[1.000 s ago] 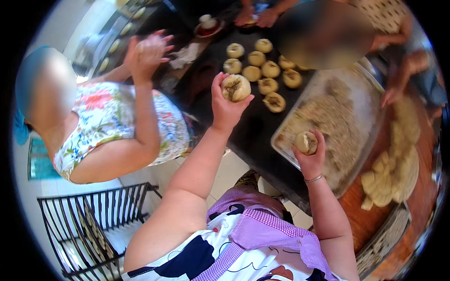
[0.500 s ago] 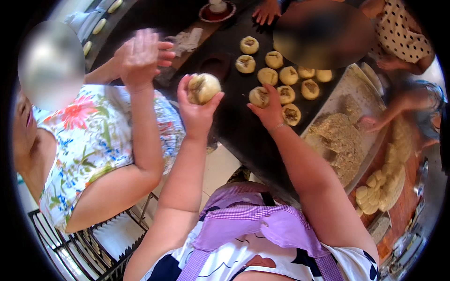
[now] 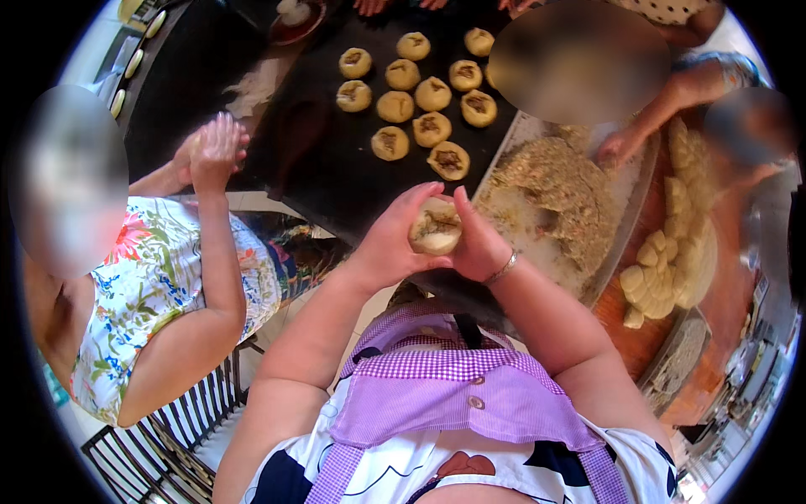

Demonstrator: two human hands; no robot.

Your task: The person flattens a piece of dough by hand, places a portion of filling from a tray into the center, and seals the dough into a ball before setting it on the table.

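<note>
My left hand [image 3: 395, 235] and my right hand [image 3: 483, 239] cup one pale dough bun [image 3: 435, 223] with brown filling showing in its pleated top, low over the front of a dark metal surface [image 3: 294, 185]. Beyond my hands, several similar buns [image 3: 432, 92] sit on that surface. A large metal tray [image 3: 651, 164] to my right holds a mound of crumbly beige filling [image 3: 558, 193]. Right of the tray, cut dough pieces [image 3: 659, 256] lie in a long pile on a wooden board [image 3: 705, 353].
A co-worker [image 3: 159, 319] in a floral top clasps both hands at my left. Another worker's hand [image 3: 617, 147] reaches to the tray; more hands [image 3: 378, 7] show at the top. A dish with a white object [image 3: 294, 21] stands at the back; a slatted chair [image 3: 197, 403] is lower left.
My right hand has left the group of buns, where its bun apparently now lies, and joined my left hand around the remaining one. The floral-topped co-worker's hands have moved lower.
</note>
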